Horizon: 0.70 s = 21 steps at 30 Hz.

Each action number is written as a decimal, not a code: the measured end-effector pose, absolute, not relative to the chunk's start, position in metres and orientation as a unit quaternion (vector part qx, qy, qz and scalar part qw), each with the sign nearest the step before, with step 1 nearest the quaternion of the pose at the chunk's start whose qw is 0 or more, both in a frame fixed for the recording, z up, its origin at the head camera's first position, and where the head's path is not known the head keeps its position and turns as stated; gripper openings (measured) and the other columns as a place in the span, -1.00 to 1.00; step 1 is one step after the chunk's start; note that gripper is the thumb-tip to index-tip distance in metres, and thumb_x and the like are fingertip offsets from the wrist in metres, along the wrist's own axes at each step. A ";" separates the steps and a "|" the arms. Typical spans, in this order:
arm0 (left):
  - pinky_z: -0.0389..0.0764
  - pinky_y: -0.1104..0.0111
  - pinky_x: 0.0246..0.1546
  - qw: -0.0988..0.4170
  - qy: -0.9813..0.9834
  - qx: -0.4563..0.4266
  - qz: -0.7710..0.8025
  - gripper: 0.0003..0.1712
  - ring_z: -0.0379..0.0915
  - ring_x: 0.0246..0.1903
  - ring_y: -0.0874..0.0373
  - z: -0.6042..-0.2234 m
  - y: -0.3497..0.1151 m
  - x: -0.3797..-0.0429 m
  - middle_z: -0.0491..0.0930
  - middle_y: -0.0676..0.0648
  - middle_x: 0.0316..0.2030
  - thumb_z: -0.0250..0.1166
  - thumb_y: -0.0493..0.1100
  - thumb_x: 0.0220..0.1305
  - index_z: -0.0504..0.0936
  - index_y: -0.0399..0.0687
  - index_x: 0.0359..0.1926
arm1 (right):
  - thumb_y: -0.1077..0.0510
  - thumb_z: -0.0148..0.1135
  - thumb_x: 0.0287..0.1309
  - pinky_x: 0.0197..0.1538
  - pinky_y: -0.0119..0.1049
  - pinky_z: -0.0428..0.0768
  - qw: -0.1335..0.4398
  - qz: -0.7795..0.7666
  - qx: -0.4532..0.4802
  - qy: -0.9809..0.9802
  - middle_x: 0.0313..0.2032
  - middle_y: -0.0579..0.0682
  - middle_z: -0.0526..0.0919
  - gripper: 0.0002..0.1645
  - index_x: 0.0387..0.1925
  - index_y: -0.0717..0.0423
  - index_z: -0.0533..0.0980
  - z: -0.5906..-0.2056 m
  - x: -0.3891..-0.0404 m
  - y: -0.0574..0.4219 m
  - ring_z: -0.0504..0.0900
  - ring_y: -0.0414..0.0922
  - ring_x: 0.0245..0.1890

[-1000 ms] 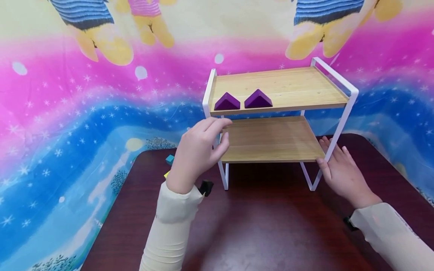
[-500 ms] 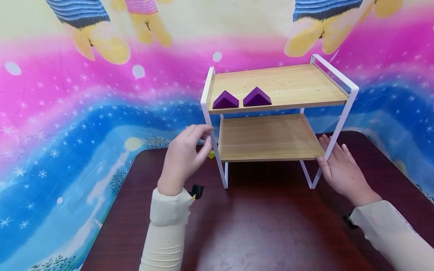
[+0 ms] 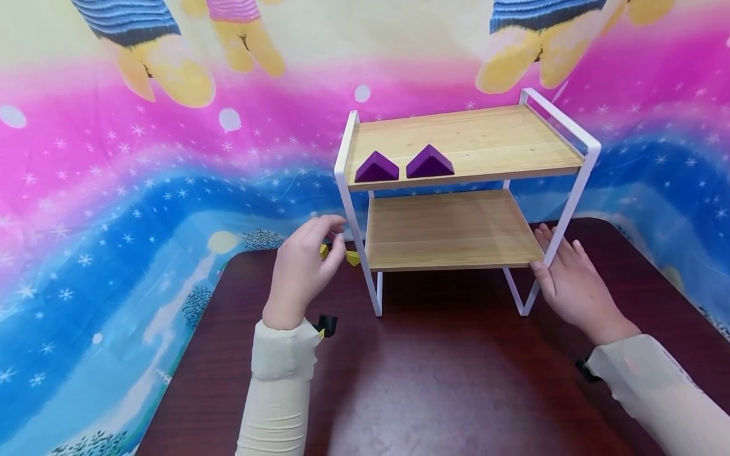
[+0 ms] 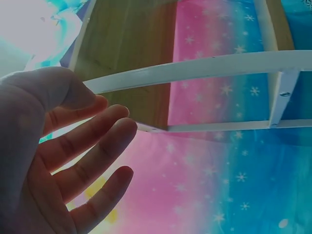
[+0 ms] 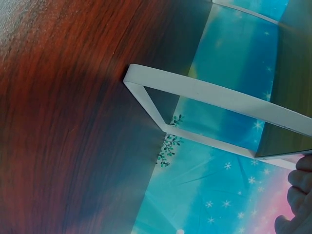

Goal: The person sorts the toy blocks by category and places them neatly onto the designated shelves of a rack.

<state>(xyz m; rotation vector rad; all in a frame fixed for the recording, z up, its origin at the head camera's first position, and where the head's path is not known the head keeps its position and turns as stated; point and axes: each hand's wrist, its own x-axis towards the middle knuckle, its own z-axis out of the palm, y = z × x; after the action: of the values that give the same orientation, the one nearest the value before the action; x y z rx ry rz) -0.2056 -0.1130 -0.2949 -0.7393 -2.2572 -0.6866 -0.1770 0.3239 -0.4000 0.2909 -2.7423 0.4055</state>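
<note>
A two-tier wooden shelf (image 3: 473, 136) with a white metal frame stands on the table. Along the front left of its upper board sit two purple triangular blocks, one (image 3: 377, 167) beside the other (image 3: 430, 162). My left hand (image 3: 299, 272) hovers just left of the shelf's left leg; the left wrist view shows its fingers (image 4: 97, 156) loosely bent, with nothing held. My right hand (image 3: 578, 297) rests against the shelf's right side, fingers extended behind the front leg and thumb at the lower board's (image 3: 450, 234) front corner.
Behind my left hand, a yellow block (image 3: 353, 258) lies on the dark red-brown table (image 3: 445, 380), with another yellow piece (image 3: 324, 251) partly hidden by the hand. A patterned cloth backdrop (image 3: 142, 253) hangs around the table's back and sides.
My left hand has moved left and lower, from in front of the shelf's left leg to outside it. Yellow blocks have come into view; the blue one is now hidden. My right hand stays put.
</note>
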 end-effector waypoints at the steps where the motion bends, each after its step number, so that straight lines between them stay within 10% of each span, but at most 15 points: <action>1: 0.67 0.21 -0.19 0.327 -0.863 -0.282 -0.264 -0.74 0.60 -0.30 0.11 -0.296 -0.113 -0.207 0.69 -0.07 -0.23 0.30 -0.25 0.33 0.68 -0.14 0.03 | -0.11 -0.25 0.61 0.54 0.06 -0.45 0.176 0.144 0.103 -0.968 0.54 0.34 -0.03 -0.21 0.58 0.27 -0.11 -0.400 -0.177 0.324 -0.20 0.18 0.58; 6: 0.55 0.29 -0.50 0.316 -0.868 -0.269 -0.274 -0.73 0.61 -0.31 0.12 -0.308 -0.114 -0.214 0.68 -0.07 -0.22 0.28 -0.23 0.36 0.67 -0.14 0.04 | -0.11 -0.26 0.61 0.54 0.08 -0.43 0.184 0.146 0.106 -0.966 0.54 0.35 -0.02 -0.22 0.57 0.29 -0.09 -0.402 -0.177 0.324 -0.19 0.20 0.58; 21: 0.64 0.23 -0.44 0.266 -0.904 -0.203 -0.267 -0.72 0.57 -0.38 0.09 -0.346 -0.115 -0.237 0.70 -0.11 -0.15 0.23 -0.17 0.39 0.64 -0.11 0.07 | -0.10 -0.27 0.61 0.54 0.09 -0.43 0.193 0.144 0.111 -0.964 0.55 0.32 -0.04 -0.22 0.57 0.28 -0.11 -0.403 -0.177 0.324 -0.20 0.23 0.57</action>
<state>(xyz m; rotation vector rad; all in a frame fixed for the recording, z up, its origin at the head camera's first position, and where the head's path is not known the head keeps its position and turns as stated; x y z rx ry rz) -0.2372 -0.1154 -0.3464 -0.5495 -2.4409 -0.7220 -0.1771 0.3241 -0.4030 0.3107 -2.7059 0.4041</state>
